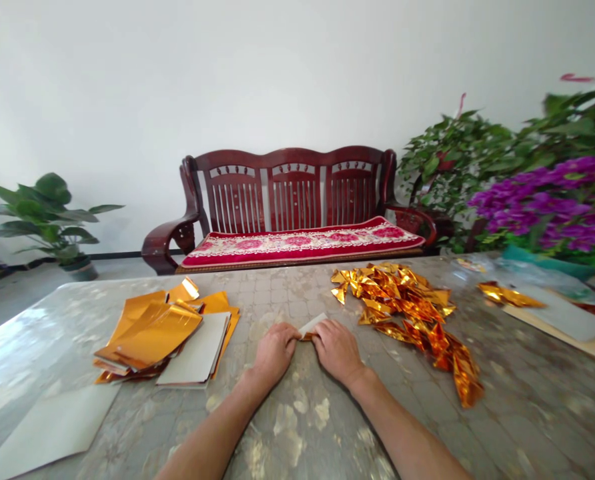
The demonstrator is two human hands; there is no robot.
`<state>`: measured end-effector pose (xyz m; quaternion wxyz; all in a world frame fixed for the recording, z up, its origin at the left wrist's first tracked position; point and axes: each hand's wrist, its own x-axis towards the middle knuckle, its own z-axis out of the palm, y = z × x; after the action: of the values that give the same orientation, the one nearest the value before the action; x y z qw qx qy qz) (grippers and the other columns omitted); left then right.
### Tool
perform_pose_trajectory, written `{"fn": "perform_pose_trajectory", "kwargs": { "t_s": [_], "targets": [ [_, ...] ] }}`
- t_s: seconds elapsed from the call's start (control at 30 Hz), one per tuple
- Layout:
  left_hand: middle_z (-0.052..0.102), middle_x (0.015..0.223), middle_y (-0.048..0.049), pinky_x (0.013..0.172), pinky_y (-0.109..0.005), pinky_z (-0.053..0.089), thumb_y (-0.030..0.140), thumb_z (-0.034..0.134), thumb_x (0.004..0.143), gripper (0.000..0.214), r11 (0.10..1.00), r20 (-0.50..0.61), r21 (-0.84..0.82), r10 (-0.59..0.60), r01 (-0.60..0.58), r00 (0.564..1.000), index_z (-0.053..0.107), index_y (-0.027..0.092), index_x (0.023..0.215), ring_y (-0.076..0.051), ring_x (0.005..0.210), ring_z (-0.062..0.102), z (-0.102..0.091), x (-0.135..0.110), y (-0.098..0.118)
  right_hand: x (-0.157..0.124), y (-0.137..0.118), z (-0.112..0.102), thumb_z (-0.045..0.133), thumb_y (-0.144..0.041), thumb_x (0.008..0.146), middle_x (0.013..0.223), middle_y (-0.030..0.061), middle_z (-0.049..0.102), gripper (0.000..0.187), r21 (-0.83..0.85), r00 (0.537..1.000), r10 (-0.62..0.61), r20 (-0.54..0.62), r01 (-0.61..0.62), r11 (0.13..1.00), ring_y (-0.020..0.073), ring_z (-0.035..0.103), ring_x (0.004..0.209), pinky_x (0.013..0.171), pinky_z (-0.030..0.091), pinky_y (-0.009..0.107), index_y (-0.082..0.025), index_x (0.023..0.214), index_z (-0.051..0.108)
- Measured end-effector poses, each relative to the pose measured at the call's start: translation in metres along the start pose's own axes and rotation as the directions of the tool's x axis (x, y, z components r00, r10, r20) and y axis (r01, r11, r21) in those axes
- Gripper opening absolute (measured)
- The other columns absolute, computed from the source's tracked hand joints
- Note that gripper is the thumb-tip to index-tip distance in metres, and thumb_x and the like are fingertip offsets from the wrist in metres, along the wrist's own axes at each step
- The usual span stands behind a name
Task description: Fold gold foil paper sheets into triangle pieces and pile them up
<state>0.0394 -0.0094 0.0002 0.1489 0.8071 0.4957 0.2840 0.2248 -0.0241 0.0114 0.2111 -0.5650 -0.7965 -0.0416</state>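
Note:
Between my two hands, at the middle of the table, is a small sheet of gold foil paper (313, 325), partly folded, with its pale back facing up and a gold strip along the near edge. My left hand (276, 347) pinches its left end, fingers curled. My right hand (338, 347) pinches the right end in the same way. Both hands rest low over the tabletop and hide much of the paper. To the left lies a loose stack of gold foil sheets (157, 330), some pale side up. On the right is a heap of folded gold foil pieces (402, 293).
The table (297, 427) has a patterned cover. A pale sheet (52, 427) lies at the front left. Flat boards (567, 317), clear plastic and purple flowers (557, 200) are at the right. Behind the table stands a wooden bench (292, 193) with a red cushion.

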Motion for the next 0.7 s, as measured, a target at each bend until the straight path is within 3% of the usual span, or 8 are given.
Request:
{"fn": "perform_pose_trajectory", "kwargs": {
  "t_s": [0.23,0.7],
  "targets": [
    [0.071,0.099,-0.0026,0.090,-0.028,0.048,0.013,0.052,0.087,0.025,0.999,-0.007,-0.027,-0.024,0.024,1.000,0.074,0.024,0.093,-0.017,0.097,0.063,-0.0004,-0.0007,-0.0001,0.0029,-0.0052,-0.0028,0.051,-0.031,0.096,0.091,0.0036,0.066,0.019,-0.038,1.000,0.026,0.003,-0.025,0.999,0.0206,0.057,0.089,0.075,0.038,0.032,-0.023,0.083,0.062],
    [0.070,0.097,-0.0022,0.088,-0.027,0.045,0.014,0.056,0.084,0.021,0.996,0.029,-0.057,-0.073,0.074,0.997,0.074,0.023,0.089,-0.017,0.096,0.062,0.0005,0.0037,-0.0032,0.0052,-0.0038,0.0061,0.051,-0.030,0.097,0.101,0.0065,0.063,0.018,-0.080,0.995,0.084,0.057,-0.079,0.994,0.0226,0.053,0.096,0.079,0.037,0.033,-0.020,0.089,0.063]
  ]
}}
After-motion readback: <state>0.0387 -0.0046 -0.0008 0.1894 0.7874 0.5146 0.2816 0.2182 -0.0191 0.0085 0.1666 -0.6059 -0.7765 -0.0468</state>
